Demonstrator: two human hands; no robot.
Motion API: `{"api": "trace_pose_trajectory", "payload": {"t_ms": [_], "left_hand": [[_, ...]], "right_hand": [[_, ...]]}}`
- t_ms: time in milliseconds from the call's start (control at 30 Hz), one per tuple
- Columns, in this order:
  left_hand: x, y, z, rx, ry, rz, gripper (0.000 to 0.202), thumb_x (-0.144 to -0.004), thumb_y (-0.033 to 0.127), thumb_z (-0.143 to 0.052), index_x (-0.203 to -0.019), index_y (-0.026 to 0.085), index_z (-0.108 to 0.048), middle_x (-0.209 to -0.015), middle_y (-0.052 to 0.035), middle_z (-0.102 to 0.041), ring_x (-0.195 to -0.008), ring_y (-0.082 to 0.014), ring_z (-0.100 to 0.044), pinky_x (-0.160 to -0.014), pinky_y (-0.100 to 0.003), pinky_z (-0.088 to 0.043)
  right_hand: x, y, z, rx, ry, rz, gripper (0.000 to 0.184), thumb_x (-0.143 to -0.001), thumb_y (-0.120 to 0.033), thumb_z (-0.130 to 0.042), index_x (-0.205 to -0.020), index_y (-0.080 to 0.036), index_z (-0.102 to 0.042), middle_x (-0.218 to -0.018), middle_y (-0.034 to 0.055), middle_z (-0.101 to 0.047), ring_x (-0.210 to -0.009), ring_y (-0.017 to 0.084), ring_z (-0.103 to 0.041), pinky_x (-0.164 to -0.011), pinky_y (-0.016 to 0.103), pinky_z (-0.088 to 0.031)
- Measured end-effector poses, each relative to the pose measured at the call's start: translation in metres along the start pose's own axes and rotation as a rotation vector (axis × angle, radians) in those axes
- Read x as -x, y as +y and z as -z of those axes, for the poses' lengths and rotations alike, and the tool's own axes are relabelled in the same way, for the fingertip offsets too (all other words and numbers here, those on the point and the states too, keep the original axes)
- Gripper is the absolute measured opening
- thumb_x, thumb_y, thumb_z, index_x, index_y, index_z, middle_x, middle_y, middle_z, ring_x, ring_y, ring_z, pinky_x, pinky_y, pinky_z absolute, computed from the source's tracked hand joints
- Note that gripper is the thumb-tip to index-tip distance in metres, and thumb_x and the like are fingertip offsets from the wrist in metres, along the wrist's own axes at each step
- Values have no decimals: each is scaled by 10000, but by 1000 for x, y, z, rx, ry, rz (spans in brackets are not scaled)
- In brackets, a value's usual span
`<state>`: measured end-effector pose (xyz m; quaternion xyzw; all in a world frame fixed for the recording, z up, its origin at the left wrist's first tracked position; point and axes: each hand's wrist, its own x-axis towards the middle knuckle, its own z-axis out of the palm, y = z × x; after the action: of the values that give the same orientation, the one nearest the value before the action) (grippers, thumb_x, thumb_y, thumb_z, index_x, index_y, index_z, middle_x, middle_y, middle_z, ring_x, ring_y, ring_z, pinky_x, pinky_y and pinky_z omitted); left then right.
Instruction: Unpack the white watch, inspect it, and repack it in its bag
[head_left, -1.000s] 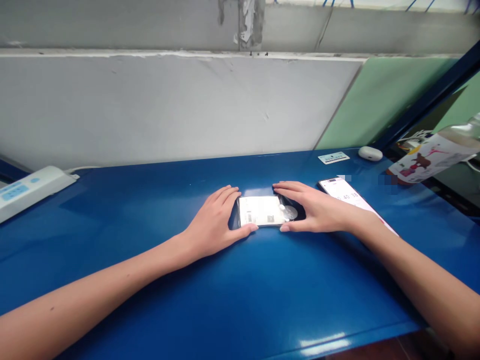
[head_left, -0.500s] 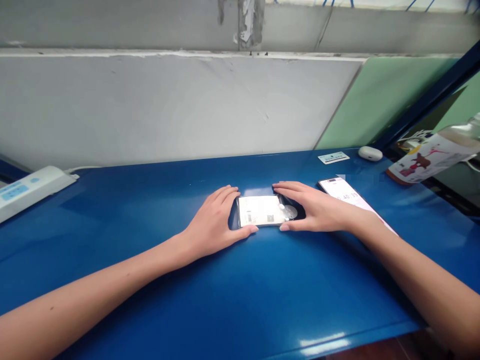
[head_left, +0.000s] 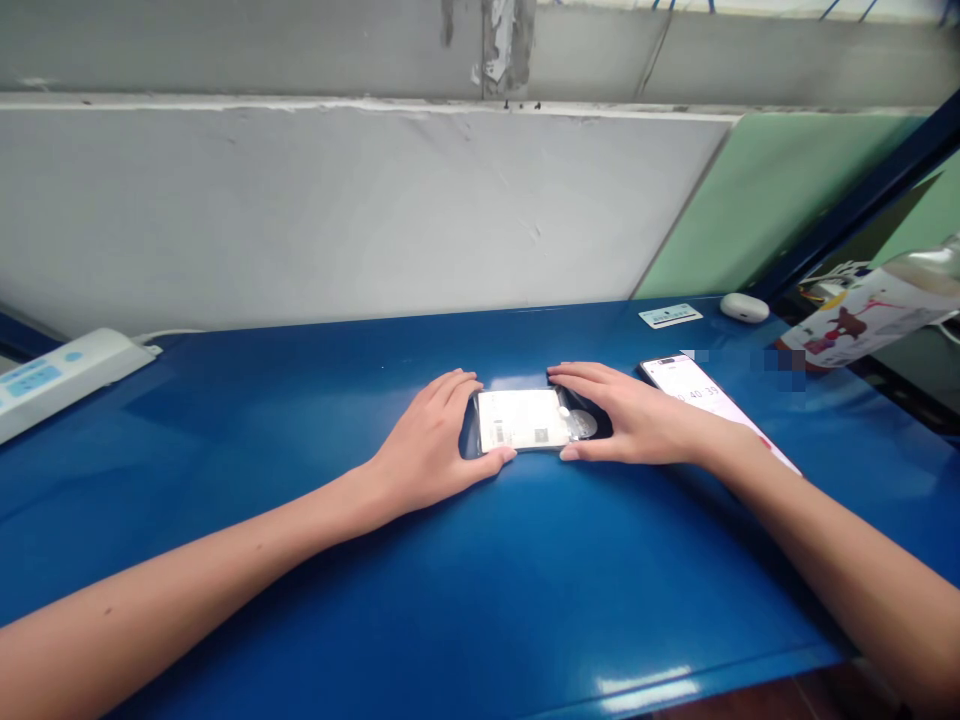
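Note:
A small flat packet [head_left: 517,418] in clear wrap, with a white printed face and a round silvery piece [head_left: 583,425] at its right end, lies on the blue table [head_left: 465,590]. My left hand [head_left: 435,430] curves around the packet's left end, thumb at the near corner and fingers at the far one. Around the right end curls my right hand [head_left: 622,410], its thumb tip against the near edge and its fingers by the far edge. Both hands hold the packet between them; parts of its ends are hidden behind the fingers.
A phone [head_left: 705,395] with a lit screen lies just beyond my right wrist. Farther back are a card [head_left: 670,316] and a white earbud case [head_left: 745,308]. A bottle [head_left: 874,310] leans at right; a white power strip [head_left: 71,375] lies at left, before the wall [head_left: 337,220].
The view has shifted very slightly, moving the scene a little rightward. Both hands keep their places around the packet.

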<state>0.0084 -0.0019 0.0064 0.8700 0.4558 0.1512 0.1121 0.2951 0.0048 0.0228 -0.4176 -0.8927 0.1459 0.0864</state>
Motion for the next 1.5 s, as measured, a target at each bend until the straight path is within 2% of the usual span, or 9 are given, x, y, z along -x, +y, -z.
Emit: {"api": "trace_pose_trajectory", "payload": {"t_ms": [200,533,867,1100,1500], "left_hand": [[1,-2,0,1,-15,-39,836,-877,606,-575,-1492,87,-348,-1517,-212,-431,-1431,-370,-350,-1158,-543,-333],[2,-5,-2,15,-9,-80,680,-902,573,-575,-1452,189,-464,-1506,-175,-445,-1430,-392,-341,-1130,-575,-345],[3,-5,-1,10,-20,-81,655,-905,548,-585,-1429,163,-511,-1501,-202,-445,-1427,-407,-340,-1117,-594,-355],[1,-6,-2,16,-5,-89,620,-894,530,-603,-1390,161,-558,-1479,-207,-465,-1416,-411,-357,-1116,-590,-358],[2,-3,-3,-4,1,-100,701,-896,546,-568,-1442,121,-449,-1492,-217,-448,-1424,-397,-347,-1135,-583,-340]], "right_hand": [[-1,-2,-2,16,14,-5,899,-804,-674,-634,-1478,-108,-452,-1519,219,-454,-1404,403,-414,-1131,553,-390],[-1,-2,-2,41,4,-6,903,-819,-685,-609,-1476,-85,-448,-1520,228,-450,-1402,404,-417,-1118,570,-399],[0,-3,0,43,-15,-20,913,-831,-687,-592,-1487,-73,-428,-1533,223,-434,-1411,390,-407,-1132,544,-393],[0,-2,-1,32,-4,-14,881,-830,-678,-602,-1488,-116,-440,-1532,205,-444,-1407,389,-415,-1122,554,-400],[0,-3,-2,47,-1,1,844,-855,-664,-578,-1483,-116,-446,-1533,211,-438,-1416,388,-399,-1127,560,-385]]}}
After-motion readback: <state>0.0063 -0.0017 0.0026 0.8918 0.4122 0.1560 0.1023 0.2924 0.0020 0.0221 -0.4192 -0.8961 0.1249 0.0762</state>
